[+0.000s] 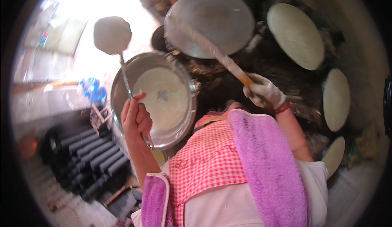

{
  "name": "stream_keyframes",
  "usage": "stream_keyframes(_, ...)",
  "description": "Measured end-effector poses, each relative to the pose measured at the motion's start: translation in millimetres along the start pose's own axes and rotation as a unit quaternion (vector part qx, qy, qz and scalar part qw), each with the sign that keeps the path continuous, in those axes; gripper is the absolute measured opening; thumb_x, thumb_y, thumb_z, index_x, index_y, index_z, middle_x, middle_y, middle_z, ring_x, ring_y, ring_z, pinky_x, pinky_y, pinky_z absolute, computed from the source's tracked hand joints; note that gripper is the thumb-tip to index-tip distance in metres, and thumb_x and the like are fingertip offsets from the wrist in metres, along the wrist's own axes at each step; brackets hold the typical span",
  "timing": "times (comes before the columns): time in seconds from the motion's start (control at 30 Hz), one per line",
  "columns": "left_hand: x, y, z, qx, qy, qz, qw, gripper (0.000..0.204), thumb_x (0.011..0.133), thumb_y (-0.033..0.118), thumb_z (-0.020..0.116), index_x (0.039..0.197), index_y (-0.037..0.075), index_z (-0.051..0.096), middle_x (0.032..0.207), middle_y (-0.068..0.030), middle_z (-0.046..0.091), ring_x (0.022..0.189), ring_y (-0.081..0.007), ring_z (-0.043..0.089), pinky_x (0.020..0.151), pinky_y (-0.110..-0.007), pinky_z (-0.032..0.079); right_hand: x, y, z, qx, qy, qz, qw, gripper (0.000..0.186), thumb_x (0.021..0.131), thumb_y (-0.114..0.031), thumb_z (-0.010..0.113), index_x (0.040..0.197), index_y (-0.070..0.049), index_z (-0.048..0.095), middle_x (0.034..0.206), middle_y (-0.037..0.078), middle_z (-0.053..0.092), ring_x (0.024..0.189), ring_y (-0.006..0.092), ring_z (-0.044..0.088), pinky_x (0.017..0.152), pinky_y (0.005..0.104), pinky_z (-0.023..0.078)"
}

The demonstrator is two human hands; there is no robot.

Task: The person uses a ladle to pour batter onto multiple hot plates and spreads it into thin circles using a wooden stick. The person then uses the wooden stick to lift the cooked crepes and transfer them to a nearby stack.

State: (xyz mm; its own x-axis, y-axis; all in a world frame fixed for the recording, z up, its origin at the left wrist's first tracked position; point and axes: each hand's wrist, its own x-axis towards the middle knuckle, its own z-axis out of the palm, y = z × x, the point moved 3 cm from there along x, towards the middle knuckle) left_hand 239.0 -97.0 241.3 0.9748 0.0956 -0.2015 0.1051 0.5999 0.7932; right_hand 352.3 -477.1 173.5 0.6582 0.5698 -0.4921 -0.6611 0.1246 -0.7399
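Note:
Raised at the left, my bare left hand is closed round the handle of a ladle, whose broad round head is whitish. Below and beside it stands a wide metal bowl holding creamy white batter. My right hand, in a whitish work glove, grips a long wooden stick coated with pale residue, blurred by motion. Its far end reaches over a round grey griddle at the back; whether it touches the surface I cannot tell.
Pale round discs curve along the right side, on dark, rough ground. A dark pot sits between bowl and griddle. Stacked dark cylinders lie at the lower left, near a blue plastic item. Bright light washes out the upper left.

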Motion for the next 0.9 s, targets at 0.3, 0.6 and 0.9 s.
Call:
stream_keyframes(0.3,214,-77,140,-0.068,-0.069,-0.277,0.956,0.039,0.107,0.027,0.035,0.127,-0.005,0.045,0.063,0.0064,0.03,0.043,-0.0023,0.027,0.035,-0.02,0.026,-2,-21,-65,0.005,0.225,-0.183,0.957,0.041,0.093,-0.014,0.06,0.134,-0.013,0.054,0.073,-0.005,0.052,0.049,0.0023,0.043,0.038,0.0201,0.034)
stream_keyframes(0.6,260,-203,182,0.239,0.097,-0.081,0.963,0.028,0.101,0.032,0.053,0.101,0.005,0.054,0.065,0.0,0.044,0.046,-0.0104,0.041,0.039,-0.027,0.033,39,22,-150,-0.247,0.296,-0.304,0.871,0.038,0.092,-0.013,0.063,0.128,-0.003,0.059,0.12,0.014,0.066,0.112,0.0267,0.063,0.095,0.0342,0.049)
stream_keyframes(0.9,300,-146,93,0.14,0.215,0.042,0.966,0.021,0.102,0.023,0.047,0.097,0.003,0.054,0.059,0.0039,0.035,0.042,-0.0081,0.033,0.037,-0.027,0.029,134,-39,-131,-0.381,0.26,-0.309,0.832,0.034,0.092,-0.016,0.06,0.123,-0.001,0.06,0.116,0.019,0.066,0.112,0.0319,0.062,0.094,0.0361,0.049)
